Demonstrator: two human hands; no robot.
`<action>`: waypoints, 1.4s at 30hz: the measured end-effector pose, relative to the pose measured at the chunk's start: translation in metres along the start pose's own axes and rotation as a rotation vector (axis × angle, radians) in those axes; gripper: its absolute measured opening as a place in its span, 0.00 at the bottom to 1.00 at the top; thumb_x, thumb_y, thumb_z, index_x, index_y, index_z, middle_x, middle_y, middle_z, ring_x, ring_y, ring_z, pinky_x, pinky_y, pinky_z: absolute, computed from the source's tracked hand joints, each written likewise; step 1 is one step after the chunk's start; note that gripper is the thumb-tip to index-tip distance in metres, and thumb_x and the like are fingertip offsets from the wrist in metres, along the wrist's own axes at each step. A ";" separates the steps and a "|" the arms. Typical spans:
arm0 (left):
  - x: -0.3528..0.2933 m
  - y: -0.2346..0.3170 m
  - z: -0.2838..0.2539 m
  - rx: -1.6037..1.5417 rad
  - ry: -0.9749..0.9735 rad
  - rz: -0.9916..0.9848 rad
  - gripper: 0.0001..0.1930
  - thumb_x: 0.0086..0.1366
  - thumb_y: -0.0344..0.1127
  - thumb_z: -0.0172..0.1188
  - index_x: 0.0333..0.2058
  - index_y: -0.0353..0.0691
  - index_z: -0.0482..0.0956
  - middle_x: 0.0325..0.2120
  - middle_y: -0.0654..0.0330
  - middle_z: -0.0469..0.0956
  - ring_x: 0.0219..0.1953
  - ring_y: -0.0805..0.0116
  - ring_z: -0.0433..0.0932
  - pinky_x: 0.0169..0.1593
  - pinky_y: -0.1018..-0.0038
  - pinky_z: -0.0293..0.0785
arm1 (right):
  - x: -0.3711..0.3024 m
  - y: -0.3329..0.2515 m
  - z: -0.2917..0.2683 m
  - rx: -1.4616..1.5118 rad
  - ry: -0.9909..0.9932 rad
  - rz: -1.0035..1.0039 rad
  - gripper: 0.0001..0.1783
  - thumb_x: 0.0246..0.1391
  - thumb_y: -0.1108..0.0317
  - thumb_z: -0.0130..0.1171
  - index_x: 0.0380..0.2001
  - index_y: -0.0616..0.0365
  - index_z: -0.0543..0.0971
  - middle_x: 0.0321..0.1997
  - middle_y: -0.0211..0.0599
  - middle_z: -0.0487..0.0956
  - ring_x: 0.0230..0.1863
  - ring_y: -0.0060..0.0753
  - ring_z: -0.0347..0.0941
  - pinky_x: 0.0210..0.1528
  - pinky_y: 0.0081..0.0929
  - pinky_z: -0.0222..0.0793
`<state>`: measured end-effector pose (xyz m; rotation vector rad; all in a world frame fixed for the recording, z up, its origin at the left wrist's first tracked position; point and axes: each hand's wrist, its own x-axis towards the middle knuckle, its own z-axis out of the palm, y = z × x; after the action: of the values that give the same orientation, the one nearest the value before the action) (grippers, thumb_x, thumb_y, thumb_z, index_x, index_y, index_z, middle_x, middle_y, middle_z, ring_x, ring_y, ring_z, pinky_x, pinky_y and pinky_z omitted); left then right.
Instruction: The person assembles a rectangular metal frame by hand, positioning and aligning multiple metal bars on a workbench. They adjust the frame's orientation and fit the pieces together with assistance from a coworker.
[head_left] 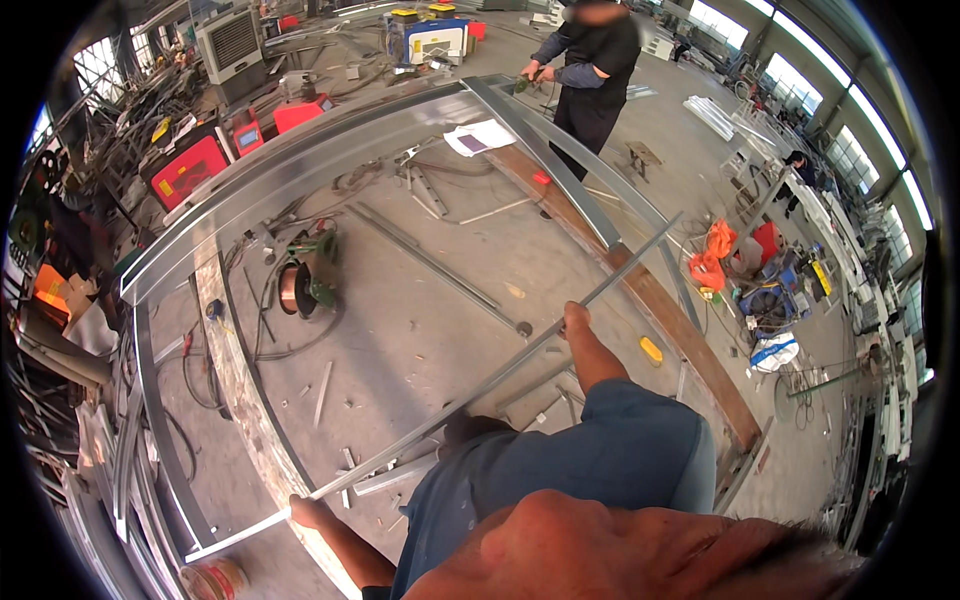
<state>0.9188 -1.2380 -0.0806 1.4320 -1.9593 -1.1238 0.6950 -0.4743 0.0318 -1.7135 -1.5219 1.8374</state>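
Note:
A long, thin metal bar (440,412) runs slantwise across the view from the lower left to the upper right. My left hand (310,512) is closed round it near its lower-left end. Farther up, my right hand (576,318) grips the same bar. Its far end crosses over a brown beam (690,345) on the right, and its near end lies close to the left side of a large grey metal frame (545,150). Whether the bar touches the frame I cannot tell. The frame spreads out in front of me, over a pale, worn plank (240,385) at the left.
On the floor inside the frame are a copper wire spool (293,290), cables and loose metal strips (425,255). Across the frame stands a co-worker (595,80) holding a tool. Red machines (190,165) stand at far left; orange bags (712,255) lie right.

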 end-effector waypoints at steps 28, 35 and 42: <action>0.000 0.003 -0.006 0.006 -0.009 -0.009 0.04 0.52 0.26 0.49 0.21 0.31 0.69 0.18 0.41 0.74 0.20 0.46 0.67 0.26 0.55 0.64 | -0.001 0.001 0.002 0.011 -0.031 -0.024 0.19 0.47 0.63 0.51 0.44 0.58 0.71 0.39 0.48 0.70 0.34 0.45 0.69 0.31 0.58 0.71; -0.011 0.025 -0.006 -0.047 -0.017 -0.135 0.12 0.57 0.33 0.44 0.20 0.27 0.64 0.17 0.39 0.70 0.22 0.49 0.57 0.28 0.54 0.59 | 0.002 0.002 0.000 0.001 -0.014 -0.013 0.17 0.46 0.64 0.52 0.42 0.57 0.72 0.38 0.46 0.70 0.34 0.45 0.69 0.31 0.56 0.71; -0.017 0.034 -0.011 -0.138 0.007 -0.162 0.16 0.56 0.36 0.45 0.19 0.26 0.62 0.15 0.42 0.67 0.21 0.52 0.57 0.28 0.54 0.58 | 0.005 0.002 0.004 0.002 -0.026 -0.020 0.17 0.47 0.64 0.51 0.41 0.58 0.71 0.37 0.46 0.70 0.34 0.46 0.69 0.30 0.56 0.70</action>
<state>0.9148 -1.2217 -0.0448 1.5394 -1.7490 -1.2968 0.6909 -0.4742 0.0264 -1.6734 -1.5411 1.8574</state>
